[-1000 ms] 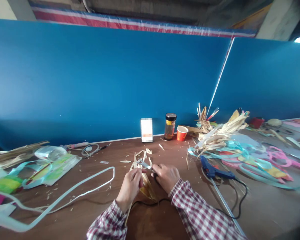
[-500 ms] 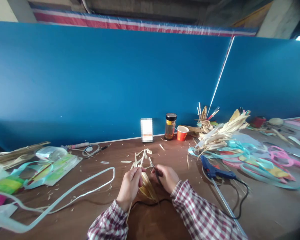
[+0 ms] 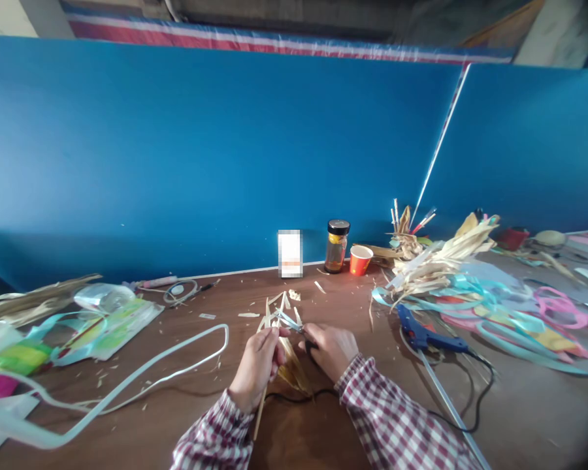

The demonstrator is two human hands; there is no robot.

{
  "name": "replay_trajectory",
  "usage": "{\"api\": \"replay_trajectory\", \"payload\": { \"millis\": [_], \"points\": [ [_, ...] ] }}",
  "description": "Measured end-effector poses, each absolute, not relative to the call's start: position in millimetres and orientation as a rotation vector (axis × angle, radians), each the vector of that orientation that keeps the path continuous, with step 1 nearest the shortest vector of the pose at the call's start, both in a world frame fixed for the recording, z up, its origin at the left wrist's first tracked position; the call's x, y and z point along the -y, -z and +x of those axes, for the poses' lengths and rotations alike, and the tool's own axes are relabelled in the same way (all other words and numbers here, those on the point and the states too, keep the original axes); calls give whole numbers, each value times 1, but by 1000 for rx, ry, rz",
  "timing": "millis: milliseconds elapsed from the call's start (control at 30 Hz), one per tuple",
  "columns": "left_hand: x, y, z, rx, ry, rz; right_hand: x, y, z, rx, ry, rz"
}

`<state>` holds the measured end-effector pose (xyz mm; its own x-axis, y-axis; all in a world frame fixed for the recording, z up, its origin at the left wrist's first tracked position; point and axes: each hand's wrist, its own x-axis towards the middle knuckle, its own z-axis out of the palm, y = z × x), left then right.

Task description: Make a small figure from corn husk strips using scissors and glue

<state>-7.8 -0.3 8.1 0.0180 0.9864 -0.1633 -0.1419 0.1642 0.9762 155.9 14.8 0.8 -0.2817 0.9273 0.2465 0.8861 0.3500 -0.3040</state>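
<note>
Head view: left hand [image 3: 257, 365] fingers pinch a bundle of husk strips [image 3: 288, 367] above the desk [image 3: 200, 418]; right hand [image 3: 329, 349] fingers grip scissors [image 3: 290, 322] at the tips. Trimming seems midway, with scraps [image 3: 247, 315] scattered and the husk pile [image 3: 436, 261] uncut.

Head view, forward-down over table [image 3: 519, 405]

The card [image 3: 290, 253] is pixelated; the scissors [image 3: 290, 322] hide their handles inside the right hand [image 3: 329, 349]. The white tube [image 3: 127, 385] leaves the left edge.
</note>
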Motion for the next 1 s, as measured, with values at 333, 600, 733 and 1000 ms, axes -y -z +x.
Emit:
{"api": "replay_trajectory", "payload": {
  "millis": [333, 600, 733, 1000],
  "points": [
    [-10, -10, -23, -640, -1091, 303, -16, 16, 147, 2019, -630, -1419],
    [-11, -5, -26, -571, -1199, 203, -27, -1, 170, 1923, -362, -1907],
    [-10, -5, -25, -594, -1220, 244, -37, -6, 189, 1925, -346, -1937],
    [-10, -2, -23, -791, -1345, 498, -43, -8, 208, 2037, -112, -1945]
  ]
}}
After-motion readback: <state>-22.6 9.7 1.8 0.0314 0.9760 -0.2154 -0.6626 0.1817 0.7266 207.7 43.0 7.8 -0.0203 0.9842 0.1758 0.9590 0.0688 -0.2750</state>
